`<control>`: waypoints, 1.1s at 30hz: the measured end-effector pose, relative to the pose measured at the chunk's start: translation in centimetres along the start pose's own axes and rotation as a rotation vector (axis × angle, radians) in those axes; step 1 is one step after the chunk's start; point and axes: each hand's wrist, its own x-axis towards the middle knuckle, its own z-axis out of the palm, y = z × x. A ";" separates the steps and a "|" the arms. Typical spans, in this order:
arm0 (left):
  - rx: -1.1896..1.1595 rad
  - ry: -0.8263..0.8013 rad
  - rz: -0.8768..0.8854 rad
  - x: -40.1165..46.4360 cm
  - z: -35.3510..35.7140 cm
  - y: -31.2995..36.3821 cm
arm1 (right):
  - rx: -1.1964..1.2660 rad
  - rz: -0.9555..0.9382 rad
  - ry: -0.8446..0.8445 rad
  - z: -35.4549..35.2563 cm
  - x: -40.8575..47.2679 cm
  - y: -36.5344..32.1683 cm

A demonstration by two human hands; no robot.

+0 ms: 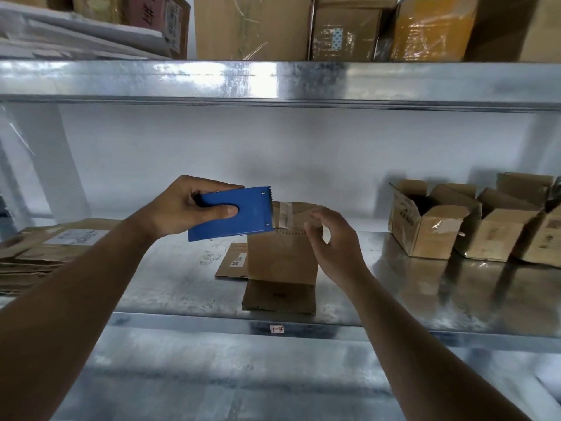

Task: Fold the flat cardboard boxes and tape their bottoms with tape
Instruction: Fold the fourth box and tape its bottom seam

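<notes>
A small brown cardboard box (280, 256) stands on the metal shelf (170, 281), bottom side up, with a strip of clear tape across its top. My left hand (188, 208) grips a blue tape dispenser (233, 214), its toothed edge against the box's top left corner. My right hand (331, 235) hovers at the box's right top edge with its fingers loosely curled, and whether they touch the cardboard is unclear. One open flap of the box lies flat toward me.
A stack of flat cardboard boxes (45, 253) lies at the left of the shelf. Another flat piece (233, 259) sits behind the box. Several folded boxes (431, 220) stand at the right. The upper shelf (273, 80) holds larger taped cartons.
</notes>
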 end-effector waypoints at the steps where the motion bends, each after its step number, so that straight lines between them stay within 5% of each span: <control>1: -0.006 -0.003 0.003 0.0 0.2 0.2 | 0.039 -0.058 0.044 -0.2 0.2 -0.2; 3: -0.028 0.001 0.009 -0.1 0.6 0.7 | 0.184 -0.107 0.038 -0.8 0.5 -1.0; 9: -0.106 0.015 0.015 -0.6 1.8 1.6 | 0.716 0.191 -0.371 -2.3 1.5 -4.9; 20: -0.122 0.027 0.001 -1.3 2.1 3.0 | 0.848 0.391 -0.520 -2.0 1.1 -5.8; 33: -0.087 -0.055 -0.002 -1.2 1.9 4.4 | 0.919 0.396 -0.439 -2.5 0.3 -4.6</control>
